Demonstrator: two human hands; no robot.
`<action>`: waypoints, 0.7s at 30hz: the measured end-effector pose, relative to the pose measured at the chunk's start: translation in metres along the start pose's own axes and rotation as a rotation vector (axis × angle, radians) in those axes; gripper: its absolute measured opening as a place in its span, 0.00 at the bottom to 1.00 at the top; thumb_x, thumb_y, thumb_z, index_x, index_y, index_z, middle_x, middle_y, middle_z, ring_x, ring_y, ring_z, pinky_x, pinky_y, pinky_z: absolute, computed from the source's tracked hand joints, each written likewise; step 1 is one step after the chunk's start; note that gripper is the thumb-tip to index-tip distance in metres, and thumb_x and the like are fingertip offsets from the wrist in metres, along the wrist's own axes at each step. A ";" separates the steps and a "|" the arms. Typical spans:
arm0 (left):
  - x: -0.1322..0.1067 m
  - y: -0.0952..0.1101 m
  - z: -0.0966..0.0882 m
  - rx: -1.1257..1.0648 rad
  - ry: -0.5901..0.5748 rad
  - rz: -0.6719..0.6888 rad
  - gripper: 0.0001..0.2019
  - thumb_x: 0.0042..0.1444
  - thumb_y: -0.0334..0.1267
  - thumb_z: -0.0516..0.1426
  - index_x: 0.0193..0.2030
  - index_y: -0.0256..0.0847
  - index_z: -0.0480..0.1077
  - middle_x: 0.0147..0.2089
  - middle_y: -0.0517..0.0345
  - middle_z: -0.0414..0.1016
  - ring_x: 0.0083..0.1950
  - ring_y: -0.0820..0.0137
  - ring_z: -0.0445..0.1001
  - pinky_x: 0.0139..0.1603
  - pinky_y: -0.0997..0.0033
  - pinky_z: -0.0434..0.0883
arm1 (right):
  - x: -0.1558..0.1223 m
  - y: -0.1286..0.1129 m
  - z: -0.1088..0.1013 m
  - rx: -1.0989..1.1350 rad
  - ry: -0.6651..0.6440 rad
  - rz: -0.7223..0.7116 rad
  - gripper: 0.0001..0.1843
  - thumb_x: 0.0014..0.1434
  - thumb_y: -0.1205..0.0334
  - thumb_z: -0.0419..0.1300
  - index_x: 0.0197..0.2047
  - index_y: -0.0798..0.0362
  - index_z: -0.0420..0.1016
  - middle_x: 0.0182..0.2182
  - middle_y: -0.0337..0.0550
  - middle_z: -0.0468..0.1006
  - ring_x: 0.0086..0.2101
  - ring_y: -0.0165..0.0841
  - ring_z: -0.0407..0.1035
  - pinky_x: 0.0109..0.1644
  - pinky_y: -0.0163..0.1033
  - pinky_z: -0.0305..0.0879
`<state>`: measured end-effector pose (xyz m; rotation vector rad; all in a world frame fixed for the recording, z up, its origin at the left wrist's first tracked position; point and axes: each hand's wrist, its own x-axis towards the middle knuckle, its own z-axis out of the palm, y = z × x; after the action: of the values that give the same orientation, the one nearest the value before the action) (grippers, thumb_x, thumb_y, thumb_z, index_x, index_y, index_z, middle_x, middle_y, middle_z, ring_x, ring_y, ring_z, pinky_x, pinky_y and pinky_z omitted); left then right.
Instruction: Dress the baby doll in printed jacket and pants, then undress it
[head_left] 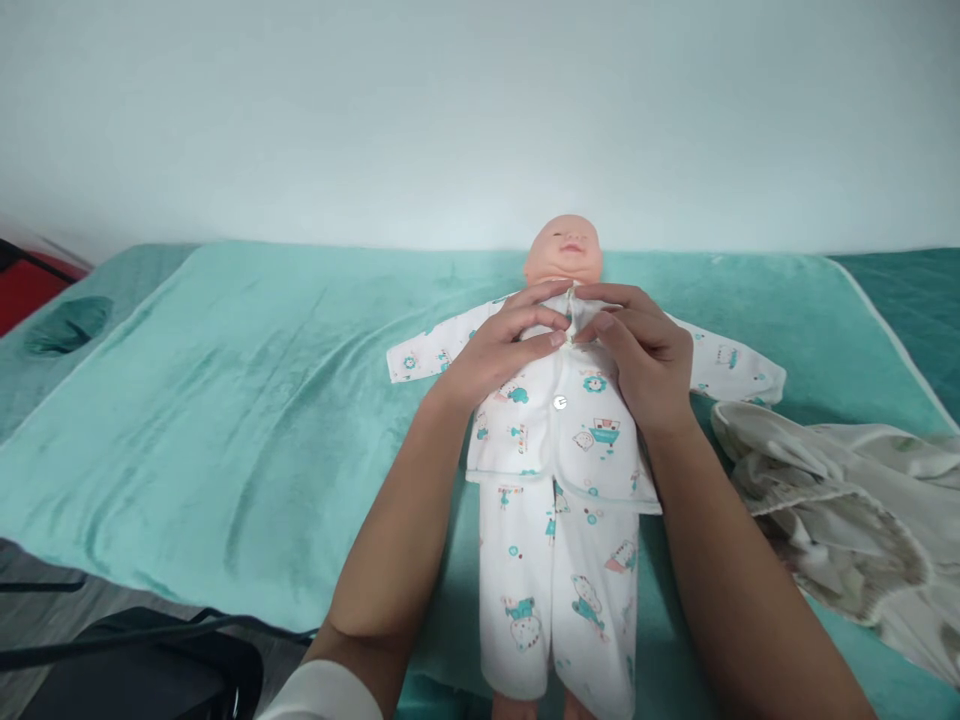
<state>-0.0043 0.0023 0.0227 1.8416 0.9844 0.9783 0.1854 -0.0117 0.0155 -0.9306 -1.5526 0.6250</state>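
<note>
A baby doll lies on its back, head toward the wall, in a white printed baby shirt and matching baby pants. My left hand holds one front edge of the shirt just below the neck, thumb and fingertips together on the cloth. From the other side, my right hand pinches the opposite edge, its index finger near the collar. Between the hands a small gap shows in the shirt front. Lower down, a round button sits on the placket. Both sleeves are spread outward, and the doll's feet are cut off by the frame.
A green plush cover lies over the bed, which meets a pale wall. Crumpled whitish cloth with a gathered edge lies at the right. A black chair stands at the lower left, and something red shows at the left edge.
</note>
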 end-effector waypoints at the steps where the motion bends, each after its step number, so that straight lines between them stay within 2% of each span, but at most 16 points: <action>1: 0.000 0.000 0.000 -0.006 -0.002 -0.007 0.08 0.67 0.47 0.58 0.43 0.53 0.78 0.74 0.67 0.64 0.77 0.59 0.59 0.74 0.47 0.64 | 0.000 0.000 0.000 0.001 0.003 -0.002 0.15 0.67 0.54 0.59 0.31 0.45 0.84 0.50 0.42 0.82 0.52 0.42 0.76 0.62 0.55 0.69; 8: -0.001 -0.003 -0.002 0.040 -0.015 0.029 0.08 0.66 0.50 0.59 0.44 0.55 0.78 0.74 0.66 0.64 0.77 0.59 0.60 0.73 0.45 0.66 | -0.001 0.001 0.001 -0.045 -0.004 0.013 0.16 0.68 0.52 0.59 0.35 0.43 0.86 0.52 0.41 0.81 0.52 0.42 0.76 0.57 0.53 0.74; 12: -0.001 -0.005 -0.002 0.043 -0.014 0.078 0.08 0.66 0.50 0.58 0.43 0.55 0.78 0.73 0.66 0.65 0.76 0.61 0.61 0.73 0.47 0.67 | -0.002 0.001 0.001 -0.039 0.005 -0.015 0.15 0.67 0.51 0.60 0.33 0.43 0.86 0.51 0.41 0.82 0.53 0.42 0.76 0.58 0.53 0.73; 16: 0.000 -0.004 0.001 0.087 0.024 0.040 0.09 0.66 0.49 0.59 0.42 0.53 0.78 0.73 0.64 0.66 0.75 0.59 0.63 0.72 0.46 0.67 | -0.001 0.001 0.001 -0.051 -0.017 -0.010 0.17 0.67 0.50 0.59 0.31 0.43 0.84 0.51 0.41 0.82 0.53 0.42 0.76 0.60 0.55 0.71; 21: 0.001 -0.002 0.004 0.091 0.044 0.034 0.07 0.65 0.47 0.60 0.40 0.51 0.78 0.73 0.64 0.65 0.75 0.59 0.63 0.74 0.46 0.64 | 0.000 0.002 0.001 -0.004 0.004 -0.009 0.14 0.67 0.54 0.59 0.30 0.47 0.78 0.50 0.42 0.81 0.53 0.42 0.75 0.63 0.55 0.69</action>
<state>-0.0012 0.0025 0.0195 1.9243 1.0425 1.0137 0.1850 -0.0102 0.0137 -0.9267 -1.5539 0.6133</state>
